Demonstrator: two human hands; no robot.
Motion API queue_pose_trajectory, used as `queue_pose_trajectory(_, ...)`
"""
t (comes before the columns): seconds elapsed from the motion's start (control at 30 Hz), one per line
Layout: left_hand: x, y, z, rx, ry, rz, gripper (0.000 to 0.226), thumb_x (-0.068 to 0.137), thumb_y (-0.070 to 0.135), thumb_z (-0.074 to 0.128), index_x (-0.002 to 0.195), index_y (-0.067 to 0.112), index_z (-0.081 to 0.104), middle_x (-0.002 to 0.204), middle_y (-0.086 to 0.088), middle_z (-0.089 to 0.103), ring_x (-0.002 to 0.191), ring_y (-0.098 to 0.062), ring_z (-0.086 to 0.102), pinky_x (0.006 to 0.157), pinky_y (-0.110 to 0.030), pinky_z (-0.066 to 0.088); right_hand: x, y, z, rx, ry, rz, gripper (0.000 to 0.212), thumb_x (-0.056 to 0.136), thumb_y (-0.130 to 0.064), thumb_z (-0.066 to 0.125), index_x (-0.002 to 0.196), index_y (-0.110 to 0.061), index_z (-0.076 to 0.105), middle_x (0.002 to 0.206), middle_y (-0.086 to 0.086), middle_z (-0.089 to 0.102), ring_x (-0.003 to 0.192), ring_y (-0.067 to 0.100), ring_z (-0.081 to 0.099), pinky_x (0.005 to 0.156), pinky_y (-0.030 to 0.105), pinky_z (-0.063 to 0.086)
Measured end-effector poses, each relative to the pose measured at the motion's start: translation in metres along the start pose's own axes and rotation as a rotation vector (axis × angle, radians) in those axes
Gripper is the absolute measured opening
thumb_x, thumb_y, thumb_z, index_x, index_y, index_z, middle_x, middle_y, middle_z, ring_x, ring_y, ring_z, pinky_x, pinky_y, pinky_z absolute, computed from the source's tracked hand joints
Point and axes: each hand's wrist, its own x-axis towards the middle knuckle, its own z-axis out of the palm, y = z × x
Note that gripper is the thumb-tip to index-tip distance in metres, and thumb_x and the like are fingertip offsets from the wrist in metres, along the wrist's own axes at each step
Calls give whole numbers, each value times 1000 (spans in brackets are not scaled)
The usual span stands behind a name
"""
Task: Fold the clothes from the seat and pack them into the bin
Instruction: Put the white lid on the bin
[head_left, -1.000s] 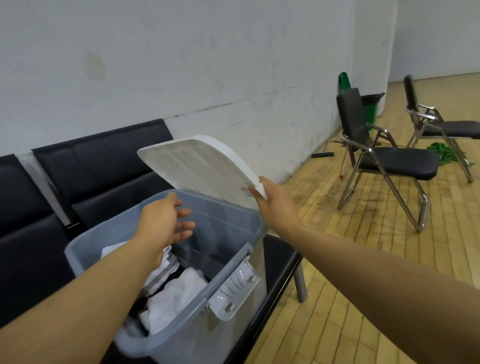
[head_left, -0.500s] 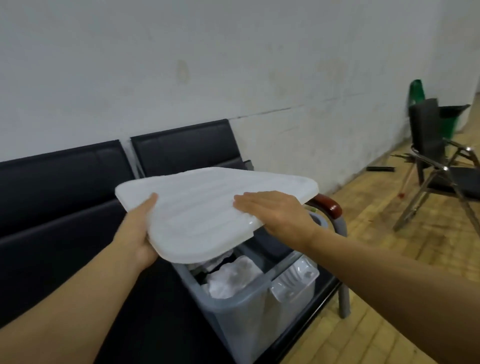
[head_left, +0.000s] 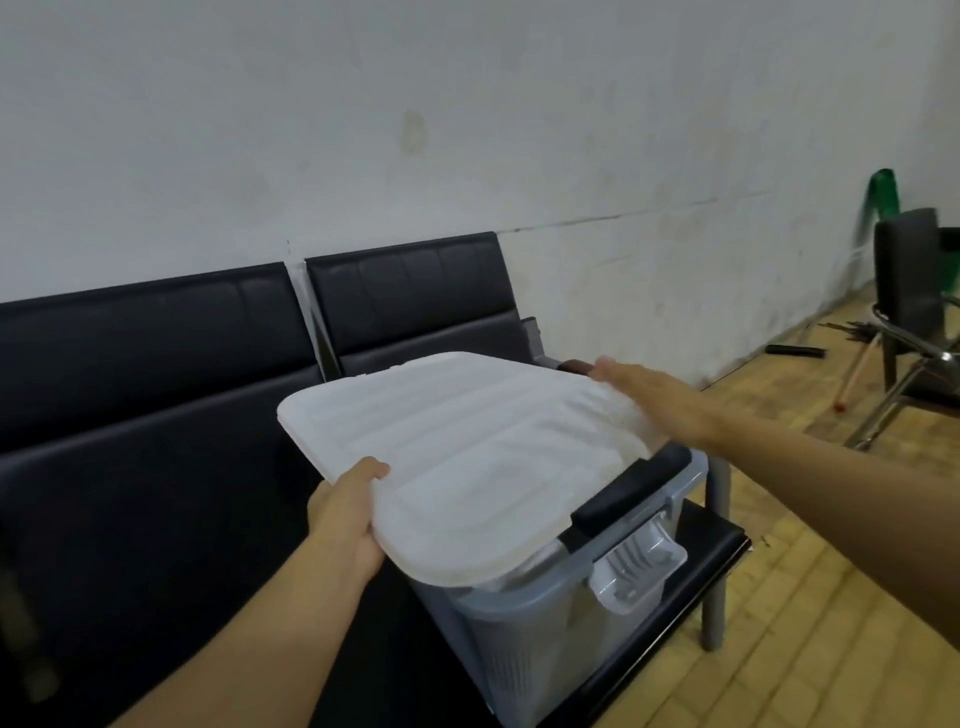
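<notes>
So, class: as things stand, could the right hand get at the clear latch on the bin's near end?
Probably yes: the right hand lies flat on the lid, and the latch hangs uncovered below.

Here's the black padded bench seat (head_left: 171, 499) running along the white wall, its two backrest panels up at 11 and 12 o'clock and a grey metal leg (head_left: 716, 597) dropping to the floor at 4 o'clock. Sitting directly on the seat cushion, at about 5 o'clock, is the grey plastic bin (head_left: 524, 639), right at the bench's end. Beneath it all, the wooden plank floor (head_left: 810, 623) spreads out toward 3 o'clock, carrying a metal-framed chair (head_left: 914, 332) at the far edge.
</notes>
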Motion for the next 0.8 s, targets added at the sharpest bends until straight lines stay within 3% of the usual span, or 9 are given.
queue_pose_trajectory(0.07,-1,-6,4,19,-24,6,41,81,-1,68,121,9,65,112,-14,73,99,-37,71,86,-51,58,18,17,-3,-69,121,197,56,103,-58,39,128,-13,61,113,4,66,103,25,63,94,37,49)
queue_pose_trajectory(0.1,-2,-9,8,27,-37,14,40,82,-1,68,121,10,65,112,-13,73,99,-37,70,86,-50,58,25,27,0,-161,121,273,53,101,-55,46,119,-8,64,99,6,67,90,24,65,80,33,53)
queue_pose_trajectory(0.13,-5,-12,12,42,-43,21,40,83,-2,67,121,11,64,111,-13,73,99,-37,70,85,-49,58,30,39,5,-249,113,321,54,96,-58,51,112,-8,65,92,7,66,85,24,65,77,33,53)
queue_pose_trajectory(0.2,-9,-18,18,70,-64,22,39,84,-1,67,121,12,64,110,-12,73,99,-36,70,86,-48,58,42,69,12,-328,175,393,64,77,-73,49,101,-14,59,95,6,64,93,31,64,89,45,55)
queue_pose_trajectory(0.3,-9,-26,24,104,-63,21,35,85,2,68,119,11,62,108,-12,72,97,-36,69,85,-48,58,51,97,17,-354,250,432,50,74,-61,43,95,-18,55,94,3,63,99,33,63,92,53,54)
queue_pose_trajectory(0.4,-7,-31,23,123,-53,68,34,85,4,67,117,15,62,108,-10,72,97,-34,69,84,-47,58,49,100,19,-382,207,440,44,81,-53,43,109,-23,59,99,3,62,100,34,62,91,52,55)
queue_pose_trajectory(0.57,1,-33,23,280,42,183,30,83,16,66,113,18,64,110,-8,70,98,-32,67,82,-46,58,48,103,30,-358,230,358,46,100,-46,42,144,-30,43,121,7,59,107,30,60,99,49,50)
queue_pose_trajectory(0.7,22,-43,18,476,174,63,51,61,44,71,106,20,63,131,-7,47,113,-37,54,94,-56,52,51,105,32,-408,209,337,51,102,-46,39,151,-32,37,130,7,56,112,28,57,101,47,48)
queue_pose_trajectory(0.8,35,-54,9,439,106,-7,56,57,41,71,108,18,61,129,-11,56,103,-37,63,90,-55,56,52,105,34,-436,186,316,49,105,-44,37,152,-31,36,132,9,50,111,29,55,100,44,47)
